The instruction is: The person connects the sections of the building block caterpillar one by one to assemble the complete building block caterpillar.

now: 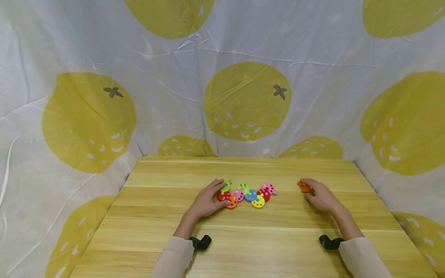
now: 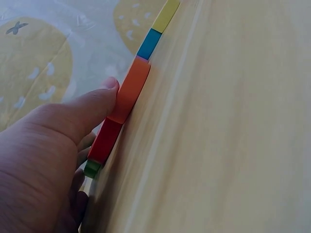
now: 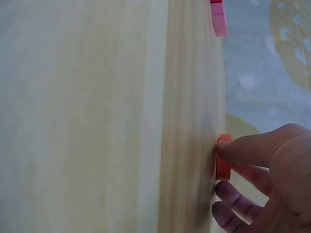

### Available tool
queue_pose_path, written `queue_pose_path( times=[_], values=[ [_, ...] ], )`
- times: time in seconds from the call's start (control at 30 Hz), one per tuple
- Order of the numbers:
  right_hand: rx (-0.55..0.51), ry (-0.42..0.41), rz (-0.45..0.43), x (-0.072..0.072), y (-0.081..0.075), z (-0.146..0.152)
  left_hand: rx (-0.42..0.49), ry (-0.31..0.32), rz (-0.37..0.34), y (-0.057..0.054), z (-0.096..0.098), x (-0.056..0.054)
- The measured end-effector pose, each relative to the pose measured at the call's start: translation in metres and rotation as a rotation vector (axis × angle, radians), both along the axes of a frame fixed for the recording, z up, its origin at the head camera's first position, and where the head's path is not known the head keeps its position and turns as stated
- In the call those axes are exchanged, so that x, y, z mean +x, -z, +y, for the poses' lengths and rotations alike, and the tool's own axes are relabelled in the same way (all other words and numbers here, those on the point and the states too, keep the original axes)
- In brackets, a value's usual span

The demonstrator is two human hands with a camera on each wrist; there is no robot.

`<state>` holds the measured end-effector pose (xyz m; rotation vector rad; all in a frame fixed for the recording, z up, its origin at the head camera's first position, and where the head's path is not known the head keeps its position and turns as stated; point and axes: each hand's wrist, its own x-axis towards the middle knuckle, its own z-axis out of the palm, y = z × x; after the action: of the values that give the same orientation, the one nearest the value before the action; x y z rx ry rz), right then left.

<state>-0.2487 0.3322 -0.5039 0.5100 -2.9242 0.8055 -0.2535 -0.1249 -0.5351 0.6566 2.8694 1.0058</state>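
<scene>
A numbered caterpillar puzzle of round, colourful pieces lies as a joined chain on the table. Its light green head piece is at the left end, its pink piece at the right end. My left hand holds the left end, thumb on the orange piece and fingers round the far side by the head, partly hidden. Apart from the chain, to its right, my right hand pinches a loose orange puzzle piece between thumb and index finger, close over the tabletop; the other fingers are loosely bent.
The wooden table ends at the back against a hanging cloth printed with yellow fruit. Black wrist cameras sit at both sleeve ends. A stretch of tabletop lies between the pink end piece and my right hand.
</scene>
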Motion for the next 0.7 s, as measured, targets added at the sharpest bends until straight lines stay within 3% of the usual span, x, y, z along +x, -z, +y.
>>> queue_pose_path(
  times=[0.27, 0.7],
  values=[
    [-0.034, 0.043, -0.031, 0.002, 0.008, 0.005, 0.006, -0.027, 0.000, 0.001, 0.004, 0.001],
    [-0.138, 0.174, -0.101, 0.012, 0.011, 0.004, -0.008, -0.012, -0.003, -0.004, 0.001, 0.002]
  ],
)
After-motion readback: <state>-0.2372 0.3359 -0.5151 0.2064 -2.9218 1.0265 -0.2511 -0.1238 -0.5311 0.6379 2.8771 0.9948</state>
